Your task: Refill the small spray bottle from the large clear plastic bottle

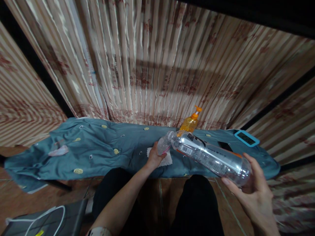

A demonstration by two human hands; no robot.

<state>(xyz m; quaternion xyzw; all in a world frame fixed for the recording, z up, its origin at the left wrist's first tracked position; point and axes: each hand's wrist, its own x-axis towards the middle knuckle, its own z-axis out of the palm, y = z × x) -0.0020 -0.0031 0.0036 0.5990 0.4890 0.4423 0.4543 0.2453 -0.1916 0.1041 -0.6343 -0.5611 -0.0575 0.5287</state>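
My right hand point(257, 193) grips the base of a large clear plastic bottle point(213, 159) with a silver label. This bottle is tilted, its neck low and to the left. My left hand point(154, 159) is wrapped round a smaller clear bottle point(162, 145), which leans toward the large one. The two mouths meet or nearly meet; I cannot tell whether they touch. Whether any liquid is in the large bottle is hard to make out. Under the small bottle lies a white tissue point(167, 160). Just behind the large bottle's neck stands an orange pump bottle point(190, 123).
A blue-green patterned cloth point(98, 144) covers the narrow table. To the right lie a dark flat phone-like object point(224, 146) and a blue-framed digital clock point(246, 138). A crumpled pale item point(59, 150) is at left. A striped curtain point(147, 72) hangs behind.
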